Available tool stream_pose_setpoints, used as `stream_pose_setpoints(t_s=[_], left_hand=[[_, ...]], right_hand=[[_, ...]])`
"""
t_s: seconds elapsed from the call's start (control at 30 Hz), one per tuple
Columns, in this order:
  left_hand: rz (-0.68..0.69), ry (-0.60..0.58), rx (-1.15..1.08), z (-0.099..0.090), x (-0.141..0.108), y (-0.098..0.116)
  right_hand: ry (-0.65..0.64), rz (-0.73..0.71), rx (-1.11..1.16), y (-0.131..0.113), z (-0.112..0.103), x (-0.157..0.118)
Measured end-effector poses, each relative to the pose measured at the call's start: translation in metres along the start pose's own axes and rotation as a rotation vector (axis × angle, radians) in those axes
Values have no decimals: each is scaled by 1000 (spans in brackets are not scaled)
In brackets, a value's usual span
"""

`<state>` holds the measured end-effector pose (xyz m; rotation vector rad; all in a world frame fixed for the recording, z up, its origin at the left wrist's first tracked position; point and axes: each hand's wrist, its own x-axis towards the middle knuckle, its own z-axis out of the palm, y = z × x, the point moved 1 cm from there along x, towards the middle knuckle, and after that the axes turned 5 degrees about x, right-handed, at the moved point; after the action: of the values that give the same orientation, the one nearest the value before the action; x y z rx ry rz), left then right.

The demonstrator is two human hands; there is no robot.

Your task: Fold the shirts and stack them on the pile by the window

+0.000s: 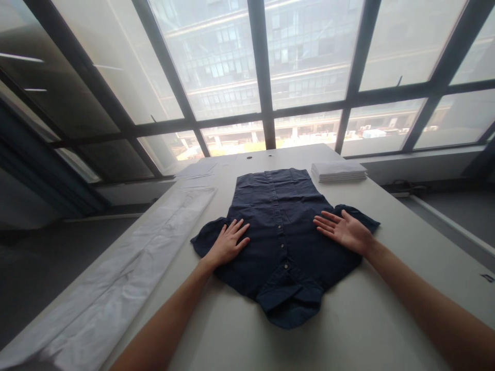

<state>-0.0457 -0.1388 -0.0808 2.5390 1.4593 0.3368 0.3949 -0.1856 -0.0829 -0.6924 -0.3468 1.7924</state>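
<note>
A dark navy button-up shirt (pixel 266 206) lies spread front side up, its collar towards me and its hem at the far end. Its short sleeves stick out to both sides. My left hand (pixel 229 242) rests palm down on the shirt beside the left sleeve, fingers spread. Over by the right sleeve, my right hand (pixel 344 230) is turned palm up with its fingers stretched out and nothing in it. Whether its back touches the cloth I cannot tell. Several pale buttons run down the middle of the front.
The shirt lies on a long white table (pixel 390 242). Along the left edge stretches white wrinkled fabric or plastic (pixel 127 273), with thin white sheets (pixel 199 169) beyond it. A folded white stack (pixel 339 171) sits at the far right. Large windows (pixel 309 51) rise behind the table.
</note>
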Motion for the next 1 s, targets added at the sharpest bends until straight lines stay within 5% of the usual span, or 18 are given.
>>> stream_pose_setpoints(t_s=[0.23,0.4,0.5,0.67,1.0], left_hand=[[-12,-1,-8,0,1,1],[-13,22,-48,-1,0,1],[-6,25,-25,-1,0,2],[-11,13,10,0,1,1],[-30,70,51,-1,-1,0]], right_hand=[[348,-484,-83,-52,-57,8],[573,-821,-666,-34,-39,8],[465,-919,-1162,-17,-16,3],[161,-844,-1296,9,7,-3],[153,-580,-1391,30,-18,13]])
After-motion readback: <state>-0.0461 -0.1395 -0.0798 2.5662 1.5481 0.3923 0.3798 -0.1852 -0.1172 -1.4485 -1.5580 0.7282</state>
